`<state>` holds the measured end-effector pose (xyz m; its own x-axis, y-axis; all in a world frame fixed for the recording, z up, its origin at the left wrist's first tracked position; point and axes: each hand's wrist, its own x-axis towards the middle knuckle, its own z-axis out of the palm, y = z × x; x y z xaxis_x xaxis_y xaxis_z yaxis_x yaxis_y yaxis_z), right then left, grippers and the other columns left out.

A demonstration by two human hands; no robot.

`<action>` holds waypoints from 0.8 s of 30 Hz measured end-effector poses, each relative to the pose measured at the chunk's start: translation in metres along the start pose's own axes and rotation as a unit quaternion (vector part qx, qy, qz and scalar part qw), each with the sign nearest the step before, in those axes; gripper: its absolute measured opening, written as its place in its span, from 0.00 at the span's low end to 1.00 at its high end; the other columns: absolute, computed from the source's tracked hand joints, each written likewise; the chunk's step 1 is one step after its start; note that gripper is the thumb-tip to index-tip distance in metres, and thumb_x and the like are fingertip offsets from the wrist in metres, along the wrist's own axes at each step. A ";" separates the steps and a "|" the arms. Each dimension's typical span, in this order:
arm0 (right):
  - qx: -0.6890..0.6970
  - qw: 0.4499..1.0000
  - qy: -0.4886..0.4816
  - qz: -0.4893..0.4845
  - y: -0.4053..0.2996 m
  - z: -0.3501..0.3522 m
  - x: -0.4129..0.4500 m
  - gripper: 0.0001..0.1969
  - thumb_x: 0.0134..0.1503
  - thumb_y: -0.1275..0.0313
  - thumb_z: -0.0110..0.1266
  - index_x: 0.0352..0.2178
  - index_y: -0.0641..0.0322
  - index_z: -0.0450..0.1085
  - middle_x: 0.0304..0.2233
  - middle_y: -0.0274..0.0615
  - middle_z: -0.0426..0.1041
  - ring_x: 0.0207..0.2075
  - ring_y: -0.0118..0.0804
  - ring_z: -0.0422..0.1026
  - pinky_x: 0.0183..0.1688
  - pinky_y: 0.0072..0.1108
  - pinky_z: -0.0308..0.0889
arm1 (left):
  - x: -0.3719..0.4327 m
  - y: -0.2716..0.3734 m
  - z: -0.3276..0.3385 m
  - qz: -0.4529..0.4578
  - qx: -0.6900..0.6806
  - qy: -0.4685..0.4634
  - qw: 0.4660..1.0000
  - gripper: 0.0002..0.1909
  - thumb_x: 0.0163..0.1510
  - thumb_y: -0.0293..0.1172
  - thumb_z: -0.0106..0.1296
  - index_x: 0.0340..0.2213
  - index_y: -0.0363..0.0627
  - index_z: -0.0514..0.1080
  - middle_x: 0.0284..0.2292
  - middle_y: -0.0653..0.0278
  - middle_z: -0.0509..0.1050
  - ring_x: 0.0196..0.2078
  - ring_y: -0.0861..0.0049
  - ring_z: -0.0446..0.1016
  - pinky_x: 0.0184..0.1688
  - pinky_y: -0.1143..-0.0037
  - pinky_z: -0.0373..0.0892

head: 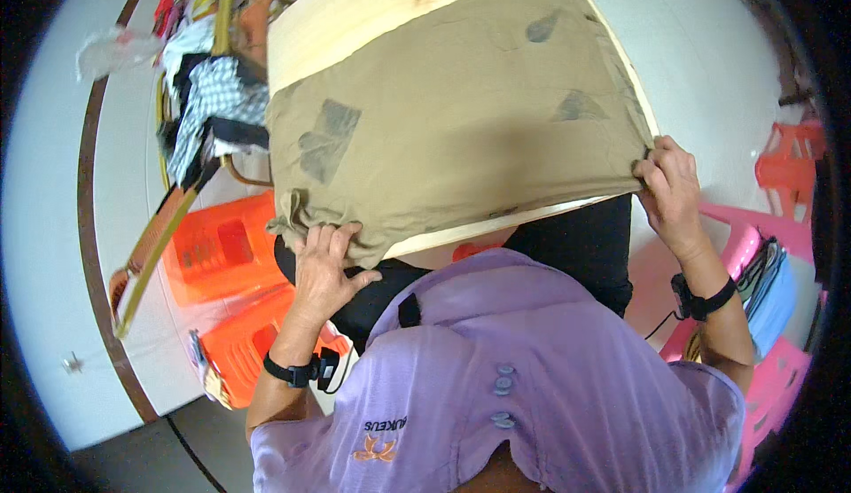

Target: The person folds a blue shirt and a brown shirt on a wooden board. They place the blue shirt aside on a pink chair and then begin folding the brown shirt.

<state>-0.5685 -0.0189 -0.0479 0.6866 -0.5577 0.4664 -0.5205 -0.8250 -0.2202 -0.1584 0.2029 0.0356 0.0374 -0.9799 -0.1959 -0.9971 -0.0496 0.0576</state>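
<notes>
An olive-brown cloth [459, 114] with several dark patches lies over a pale wooden board [412, 7] in front of me. Bare wood shows along the board's far end and as a strip at the near edge. My left hand [326, 270] grips the bunched cloth at the near left corner, thumb towards me. At the near right corner, my right hand [668, 187] pinches the cloth against the board's edge. The undersides of both grips are hidden. Part of the board rests over my legs in black trousers [578, 247].
Orange plastic stools [226, 247] stand on the left. Beyond them, a metal-framed chair [153, 253] is heaped with clothes [216, 94]. Pink plastic furniture [778, 386] holds a folded blue item [771, 300] at right. A red plastic chair [788, 167] is farther right.
</notes>
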 end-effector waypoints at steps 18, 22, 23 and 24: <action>-0.100 0.992 0.041 -0.062 -0.013 0.001 0.000 0.16 0.40 0.82 0.56 0.34 0.62 0.68 0.29 0.47 0.67 0.37 0.50 0.70 0.37 0.33 0.65 | -0.071 -0.033 0.060 -0.149 0.054 0.213 0.964 0.38 0.32 0.25 0.65 0.49 0.46 0.66 0.36 0.57 0.66 0.42 0.61 0.65 0.47 0.60 0.57; -0.115 0.990 0.052 -0.057 -0.012 0.005 -0.003 0.16 0.39 0.82 0.56 0.34 0.61 0.68 0.30 0.46 0.68 0.38 0.50 0.70 0.38 0.34 0.67 | -0.084 -0.027 0.063 -0.182 0.040 0.253 0.949 0.37 0.31 0.24 0.66 0.48 0.48 0.68 0.43 0.56 0.67 0.48 0.57 0.64 0.48 0.60 0.58; -0.113 0.991 0.050 -0.057 -0.010 0.006 -0.004 0.16 0.39 0.82 0.56 0.34 0.61 0.68 0.30 0.46 0.68 0.38 0.50 0.70 0.38 0.34 0.67 | -0.080 -0.020 0.054 -0.183 0.040 0.250 0.950 0.37 0.31 0.24 0.66 0.48 0.48 0.68 0.43 0.56 0.67 0.48 0.57 0.64 0.48 0.60 0.58; -0.111 0.992 0.041 -0.042 -0.008 0.007 -0.006 0.16 0.39 0.82 0.56 0.34 0.61 0.68 0.31 0.46 0.68 0.39 0.50 0.70 0.39 0.34 0.67 | -0.073 -0.010 0.039 -0.130 0.027 0.266 0.955 0.39 0.30 0.25 0.67 0.49 0.48 0.67 0.47 0.55 0.65 0.51 0.55 0.62 0.50 0.60 0.58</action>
<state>-0.5652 -0.0091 -0.0546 0.6935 -0.4707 0.5454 -0.5684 -0.8227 0.0126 -0.1534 0.2821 0.0113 0.2975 -0.8964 0.3284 -0.9511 -0.3081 0.0206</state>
